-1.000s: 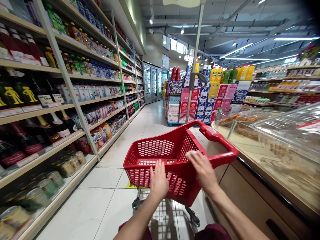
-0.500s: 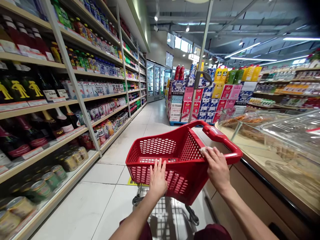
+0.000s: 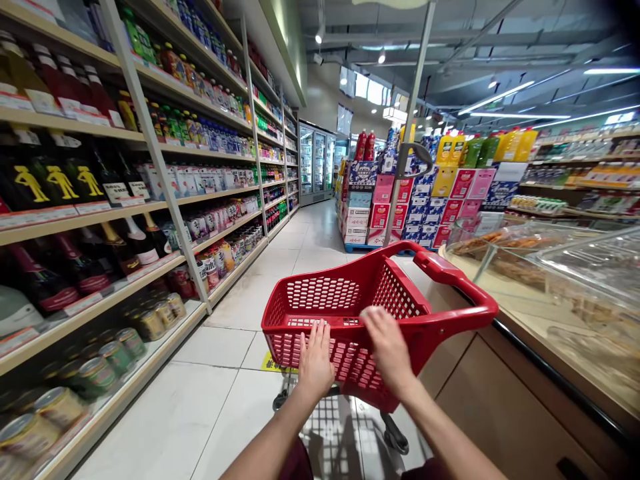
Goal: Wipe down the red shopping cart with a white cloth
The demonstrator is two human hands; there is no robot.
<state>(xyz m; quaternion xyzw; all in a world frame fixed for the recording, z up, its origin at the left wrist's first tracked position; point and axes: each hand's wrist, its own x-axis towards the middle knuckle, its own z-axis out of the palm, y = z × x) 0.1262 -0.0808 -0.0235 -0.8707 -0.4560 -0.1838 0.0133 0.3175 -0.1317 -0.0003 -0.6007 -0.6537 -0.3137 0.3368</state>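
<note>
A red plastic shopping basket [image 3: 345, 297] with a perforated wall rides on a wheeled trolley in front of me, its red handle [image 3: 457, 287] raised at the right. My left hand [image 3: 316, 358] lies flat against the basket's near wall, fingers stretched up to the rim. My right hand [image 3: 386, 348] rests on the near rim beside it, fingers extended and slightly blurred. Neither hand holds anything. The basket looks empty inside.
Shelves of bottles, cans and cartons [image 3: 125, 200] run along the left. A glass-topped food counter [image 3: 545, 280] borders the right. A stack of boxed goods [image 3: 400, 200] and fridges [image 3: 315, 163] stand ahead; a white tiled aisle [image 3: 300, 247] leads on.
My right hand has come off the handle area at the right and moved left onto the near rim beside my left hand. The view has shifted slightly forward and right.
</note>
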